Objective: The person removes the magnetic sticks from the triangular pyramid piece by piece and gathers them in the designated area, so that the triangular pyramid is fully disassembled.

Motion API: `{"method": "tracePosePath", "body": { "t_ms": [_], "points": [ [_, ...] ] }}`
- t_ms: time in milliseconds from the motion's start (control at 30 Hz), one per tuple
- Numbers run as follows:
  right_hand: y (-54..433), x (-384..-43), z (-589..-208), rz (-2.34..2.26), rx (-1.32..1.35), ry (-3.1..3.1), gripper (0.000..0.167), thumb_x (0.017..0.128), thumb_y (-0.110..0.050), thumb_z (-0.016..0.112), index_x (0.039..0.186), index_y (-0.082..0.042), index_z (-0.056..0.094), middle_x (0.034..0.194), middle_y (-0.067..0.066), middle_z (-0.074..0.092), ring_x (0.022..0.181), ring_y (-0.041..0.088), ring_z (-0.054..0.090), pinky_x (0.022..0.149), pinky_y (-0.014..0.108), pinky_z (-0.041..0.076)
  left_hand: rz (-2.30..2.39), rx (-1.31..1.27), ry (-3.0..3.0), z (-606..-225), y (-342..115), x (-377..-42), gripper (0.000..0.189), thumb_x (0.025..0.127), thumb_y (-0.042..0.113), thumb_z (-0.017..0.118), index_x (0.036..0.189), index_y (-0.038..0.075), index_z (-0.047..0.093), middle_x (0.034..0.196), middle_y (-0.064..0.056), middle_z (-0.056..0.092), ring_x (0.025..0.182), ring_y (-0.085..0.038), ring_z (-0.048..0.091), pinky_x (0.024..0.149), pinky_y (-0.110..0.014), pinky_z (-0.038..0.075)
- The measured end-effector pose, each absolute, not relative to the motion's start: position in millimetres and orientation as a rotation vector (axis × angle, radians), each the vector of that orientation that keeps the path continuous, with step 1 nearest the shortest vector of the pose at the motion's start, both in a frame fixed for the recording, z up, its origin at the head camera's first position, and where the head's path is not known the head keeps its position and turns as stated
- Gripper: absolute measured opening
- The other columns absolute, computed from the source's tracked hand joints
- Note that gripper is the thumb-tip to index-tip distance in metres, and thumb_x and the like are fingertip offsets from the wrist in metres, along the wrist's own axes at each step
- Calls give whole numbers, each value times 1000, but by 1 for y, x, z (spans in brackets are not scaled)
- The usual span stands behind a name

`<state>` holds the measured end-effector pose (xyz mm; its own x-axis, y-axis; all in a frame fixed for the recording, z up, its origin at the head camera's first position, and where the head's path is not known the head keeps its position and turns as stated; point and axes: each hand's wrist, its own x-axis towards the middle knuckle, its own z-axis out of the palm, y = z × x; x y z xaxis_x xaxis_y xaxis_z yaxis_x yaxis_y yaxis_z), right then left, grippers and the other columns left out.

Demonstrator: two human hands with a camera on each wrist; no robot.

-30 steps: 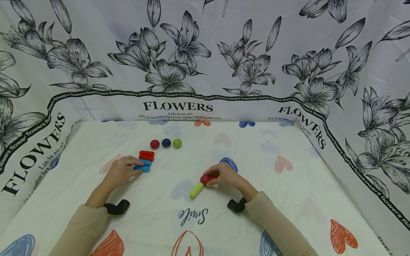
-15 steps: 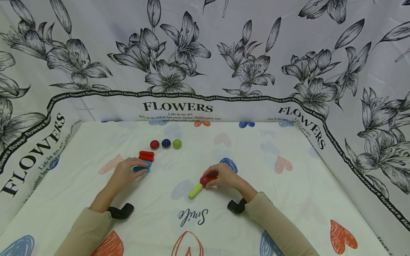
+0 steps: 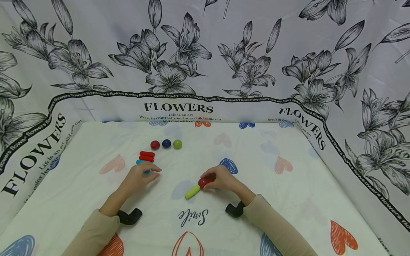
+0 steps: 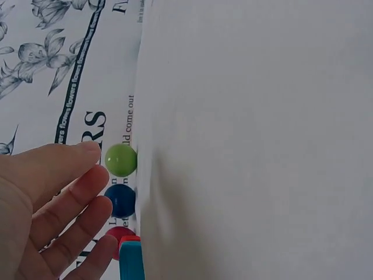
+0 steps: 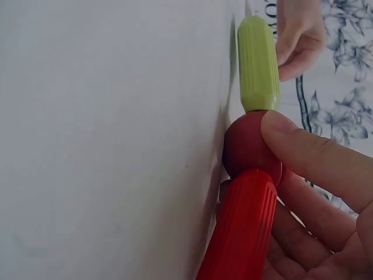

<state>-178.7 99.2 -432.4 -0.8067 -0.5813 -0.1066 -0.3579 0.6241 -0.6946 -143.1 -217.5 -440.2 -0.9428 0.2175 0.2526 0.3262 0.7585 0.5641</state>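
Observation:
My right hand holds a dark red ball between thumb and fingers. A yellow-green ridged rod is joined to one side of the ball and a red ridged rod to the other. My left hand hovers just in front of the blue rods, its fingers loosely extended around nothing; it partly covers them in the head view. In the left wrist view a blue rod lies below the spread fingers. Two red rods lie side by side beyond the blue ones.
Behind the rods stands a row of three balls: red, dark blue and green. A white cloth with printed hearts covers the table. A flower-printed curtain rises along its back and sides.
My left hand has come away from the blue rods, moving to the right and nearer with nothing in its fingers. The right hand has shifted the joined pieces slightly left and nearer.

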Motion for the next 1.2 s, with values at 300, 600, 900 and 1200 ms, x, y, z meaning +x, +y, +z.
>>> {"method": "tracePosePath", "body": {
  "t_ms": [300, 600, 900, 1200],
  "points": [
    [98, -176, -433, -998, -684, 2549, 34, 75, -16, 82, 107, -10, 73, 109, 8, 72, 93, 15, 58, 80, 29, 56, -998, -512, -2780, -443, -206, -140, 16, 82, 5, 73, 97, 9, 74, 95, -4, 74, 95, -24, 66, 87, -42, 57],
    [97, -176, -433, -995, -679, 2545, 35, 75, -16, 82, 107, -9, 73, 108, 9, 72, 92, 14, 59, 80, 29, 57, -1032, -666, -2773, -448, -181, -133, 15, 84, 8, 72, 99, 8, 73, 93, -1, 74, 85, -15, 66, 84, -35, 60],
    [97, -178, -431, -986, -698, 2537, 34, 75, -18, 82, 107, -8, 74, 106, 9, 74, 90, 12, 61, 78, 24, 57, -1190, -741, -2777, -453, -162, -125, 17, 87, 10, 69, 103, 5, 71, 97, -6, 74, 87, -16, 67, 81, -28, 59],
    [97, -177, -431, -988, -675, 2530, 34, 76, -18, 82, 108, -9, 73, 105, 8, 73, 88, 13, 60, 79, 27, 57, -1302, -720, -2812, -453, -146, -120, 25, 89, 18, 68, 109, 3, 70, 100, -6, 73, 89, -14, 65, 81, -20, 57]
  ]
}}
